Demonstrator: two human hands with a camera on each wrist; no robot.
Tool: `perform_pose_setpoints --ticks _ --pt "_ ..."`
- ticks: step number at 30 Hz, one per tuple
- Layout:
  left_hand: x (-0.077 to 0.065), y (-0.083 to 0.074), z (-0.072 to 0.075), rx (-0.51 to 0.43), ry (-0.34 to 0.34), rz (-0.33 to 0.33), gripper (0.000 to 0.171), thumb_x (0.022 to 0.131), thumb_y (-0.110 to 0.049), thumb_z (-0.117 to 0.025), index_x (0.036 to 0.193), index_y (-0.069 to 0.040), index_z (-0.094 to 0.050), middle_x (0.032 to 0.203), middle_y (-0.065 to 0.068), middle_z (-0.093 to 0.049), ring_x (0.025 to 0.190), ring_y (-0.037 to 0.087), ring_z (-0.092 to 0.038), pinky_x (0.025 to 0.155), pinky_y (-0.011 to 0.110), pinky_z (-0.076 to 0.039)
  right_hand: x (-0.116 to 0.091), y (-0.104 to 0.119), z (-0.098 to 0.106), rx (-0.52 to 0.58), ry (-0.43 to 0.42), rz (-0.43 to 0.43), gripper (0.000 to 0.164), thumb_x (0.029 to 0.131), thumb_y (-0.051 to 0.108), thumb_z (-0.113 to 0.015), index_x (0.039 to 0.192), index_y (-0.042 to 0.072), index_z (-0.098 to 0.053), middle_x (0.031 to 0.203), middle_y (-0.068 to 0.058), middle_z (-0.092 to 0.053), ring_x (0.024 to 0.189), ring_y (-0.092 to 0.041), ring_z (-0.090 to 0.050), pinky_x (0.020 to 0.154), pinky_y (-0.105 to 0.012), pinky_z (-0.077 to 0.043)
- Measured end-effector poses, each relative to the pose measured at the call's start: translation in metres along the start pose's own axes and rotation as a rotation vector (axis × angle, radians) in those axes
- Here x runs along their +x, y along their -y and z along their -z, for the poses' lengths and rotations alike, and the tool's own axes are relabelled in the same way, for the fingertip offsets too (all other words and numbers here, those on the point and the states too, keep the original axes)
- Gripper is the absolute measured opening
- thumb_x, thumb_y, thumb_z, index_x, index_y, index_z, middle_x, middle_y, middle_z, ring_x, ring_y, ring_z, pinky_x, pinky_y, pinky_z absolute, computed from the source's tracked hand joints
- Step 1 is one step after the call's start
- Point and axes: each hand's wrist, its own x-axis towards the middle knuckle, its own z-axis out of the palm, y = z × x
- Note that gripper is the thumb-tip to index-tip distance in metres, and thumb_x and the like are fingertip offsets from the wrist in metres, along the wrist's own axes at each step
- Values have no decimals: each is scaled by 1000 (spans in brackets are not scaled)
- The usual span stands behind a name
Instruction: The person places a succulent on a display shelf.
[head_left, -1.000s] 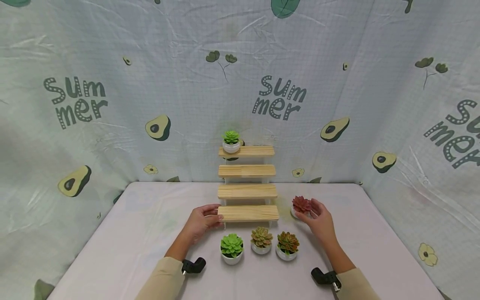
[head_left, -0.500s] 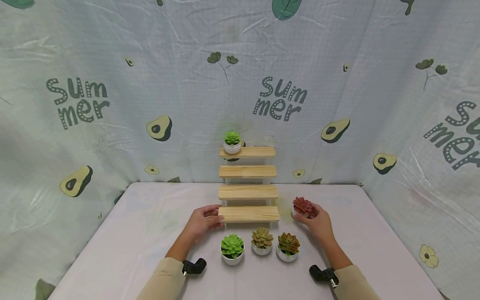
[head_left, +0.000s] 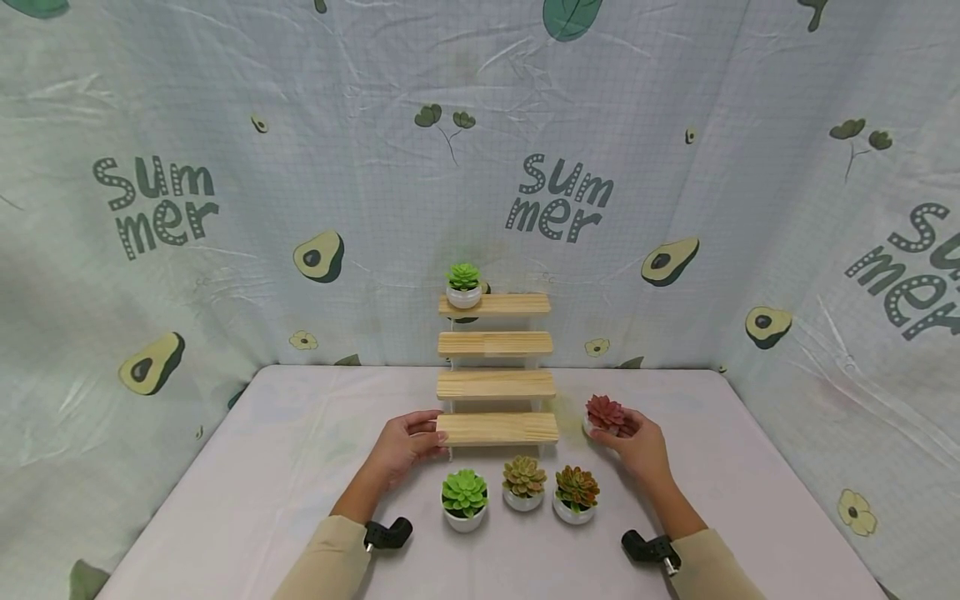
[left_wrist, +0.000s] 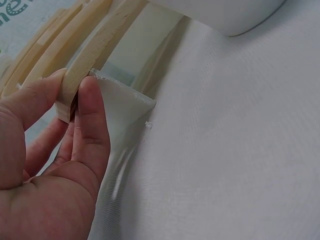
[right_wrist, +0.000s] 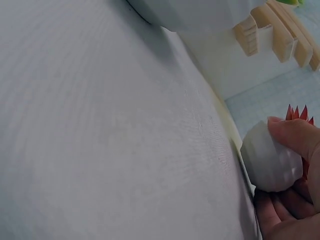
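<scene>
My left hand [head_left: 401, 447] pinches the left end of the lowest wooden step of a four-tier display stand [head_left: 497, 428]; in the left wrist view thumb and fingers sit on either side of the plank [left_wrist: 82, 65]. To the right of the stand, my right hand [head_left: 641, 450] grips a red potted succulent [head_left: 604, 412]. The right wrist view shows its white ribbed pot [right_wrist: 270, 159] between thumb and fingers, at the table surface. Whether the pot touches the table I cannot tell.
A green succulent [head_left: 463, 285] stands at the left of the top step. In front of the stand are a bright green succulent [head_left: 464, 498], a yellowish one [head_left: 523, 482] and a brownish-orange one [head_left: 576, 493]. A printed curtain [head_left: 420, 192] hangs behind the table [head_left: 315, 417].
My right hand has moved slightly closer round the red succulent's pot, its fingers drawing in on it. The left hand keeps its hold on the stand.
</scene>
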Motion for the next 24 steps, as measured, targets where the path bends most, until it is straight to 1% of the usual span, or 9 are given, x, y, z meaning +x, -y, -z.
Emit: perform_pose_setpoints --ticks 8,11,15,18,21,24 --pt "1 -3 -1 3 -5 15 54 92 7 -70 143 9 -52 115 17 -65 91 18 -71 82 33 -65 0 4 7 3 -17 26 85 84 34 -86 149 -4 -47 142 -24 -60 128 -34 -61 102 -36 -57" --pt "0 -2 -2 -1 -4 12 54 92 8 -69 142 10 -52 114 18 -65 91 18 -71 82 33 -65 -1 9 10 16 -20 26 84 83 35 -87 148 -2 -48 142 -23 -60 129 -33 -61 104 -37 -57" --pt "0 -2 -1 -1 -13 13 53 91 8 -70 141 9 -53 114 18 -65 91 18 -70 81 33 -65 -1 18 13 29 -21 36 84 82 38 -87 147 0 -51 142 -21 -61 129 -32 -61 103 -33 -57" --pt "1 -2 -1 5 -22 17 52 91 7 -71 140 7 -55 115 18 -65 91 18 -70 82 33 -65 0 23 15 28 -21 49 85 81 41 -87 147 2 -51 142 -20 -61 128 -31 -60 99 -24 -57" --pt "1 -2 -1 10 -24 16 52 91 6 -71 141 7 -55 116 18 -65 92 18 -70 82 33 -65 2 27 17 27 -31 65 85 81 43 -87 147 3 -52 141 -19 -62 128 -30 -61 91 -12 -54" --pt "1 -2 -1 10 -19 17 52 92 6 -70 141 7 -54 116 18 -64 92 18 -70 83 33 -65 4 31 18 35 -41 85 82 82 43 -87 146 4 -53 139 -18 -63 126 -29 -62 85 -5 -51"
